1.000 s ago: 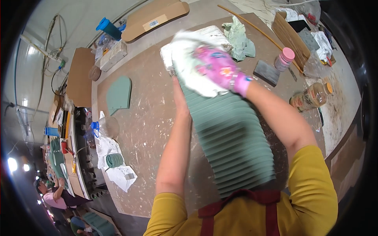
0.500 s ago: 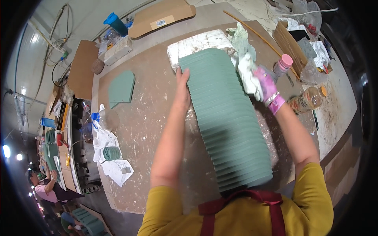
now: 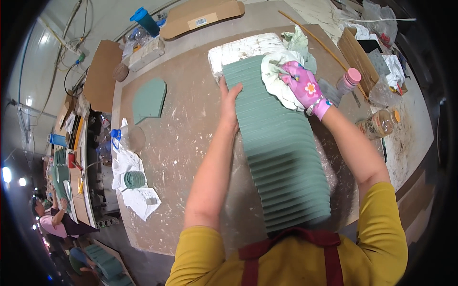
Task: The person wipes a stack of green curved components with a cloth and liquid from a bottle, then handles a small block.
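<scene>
While the brown, paint-flecked worktable (image 3: 181,143) fills the middle of the frame, a long green ribbed panel (image 3: 281,152) lies along its right of centre. At the panel's upper left edge the bare left hand (image 3: 230,97) rests flat, fingers extended. Near the top, the right hand (image 3: 303,86) in a pink flowered glove grips a crumpled white rag (image 3: 276,78) against the panel.

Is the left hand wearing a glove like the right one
No, the left hand is bare and rests on the edge of the green ribbed panel, while the right hand wears a pink flowered glove.
</scene>
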Action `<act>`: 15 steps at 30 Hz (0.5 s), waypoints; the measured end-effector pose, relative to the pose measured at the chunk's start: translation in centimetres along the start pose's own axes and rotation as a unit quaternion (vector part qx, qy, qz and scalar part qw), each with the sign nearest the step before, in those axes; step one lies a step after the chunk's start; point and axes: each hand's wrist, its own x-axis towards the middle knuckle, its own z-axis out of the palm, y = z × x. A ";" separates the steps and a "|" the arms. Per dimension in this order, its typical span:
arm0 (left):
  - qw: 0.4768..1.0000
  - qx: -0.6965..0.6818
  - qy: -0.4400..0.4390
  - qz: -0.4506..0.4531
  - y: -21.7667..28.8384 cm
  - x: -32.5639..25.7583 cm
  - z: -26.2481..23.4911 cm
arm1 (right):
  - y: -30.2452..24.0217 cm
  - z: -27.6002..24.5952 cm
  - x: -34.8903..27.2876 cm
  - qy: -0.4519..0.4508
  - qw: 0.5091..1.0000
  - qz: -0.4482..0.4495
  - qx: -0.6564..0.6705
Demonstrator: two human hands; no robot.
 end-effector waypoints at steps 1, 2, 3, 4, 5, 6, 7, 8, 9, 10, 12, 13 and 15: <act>1.000 -0.002 0.005 0.001 0.1 -0.2 0.1 | -0.3 0.0 0.6 -0.019 0.999 0.031 -0.018; 1.000 -0.001 -0.002 -0.006 0.2 -0.1 0.9 | -0.8 -0.1 1.3 -0.024 0.998 -0.014 -0.048; 1.000 0.003 -0.002 -0.010 0.2 -0.1 0.9 | -1.5 0.7 2.4 -0.033 0.995 -0.062 -0.071; 1.000 0.004 0.000 -0.011 0.3 -0.2 0.6 | -3.1 1.9 3.6 -0.045 0.993 -0.073 -0.079; 1.000 -0.002 -0.006 -0.014 0.4 -0.2 0.4 | -4.0 2.8 5.0 -0.056 0.987 -0.058 -0.137; 1.000 -0.009 -0.011 -0.017 0.5 -0.1 0.2 | -3.7 2.5 5.4 -0.086 0.987 -0.052 -0.126; 1.000 -0.009 -0.014 -0.019 0.4 0.1 0.1 | -3.4 2.2 5.4 -0.115 0.986 -0.047 -0.115; 1.000 0.000 -0.019 -0.017 0.3 0.1 -0.4 | -1.6 2.6 4.7 -0.058 0.992 -0.068 -0.085; 1.000 0.007 -0.025 -0.016 0.2 0.2 -0.6 | 0.8 2.3 3.7 0.001 0.994 -0.089 -0.056; 1.000 0.006 -0.014 -0.012 0.3 0.1 -1.1 | 1.1 1.4 2.9 -0.022 0.997 -0.025 -0.064; 1.000 -0.007 -0.007 -0.005 -0.1 0.0 0.2 | 6.1 0.2 1.5 -0.006 0.999 -0.026 -0.019; 1.000 -0.011 -0.004 -0.007 -0.3 0.1 0.5 | 7.6 0.1 1.1 0.009 0.999 -0.028 0.031; 1.000 -0.018 -0.024 0.000 -0.4 0.4 -0.2 | 3.2 0.3 2.6 -0.034 0.999 -0.032 0.013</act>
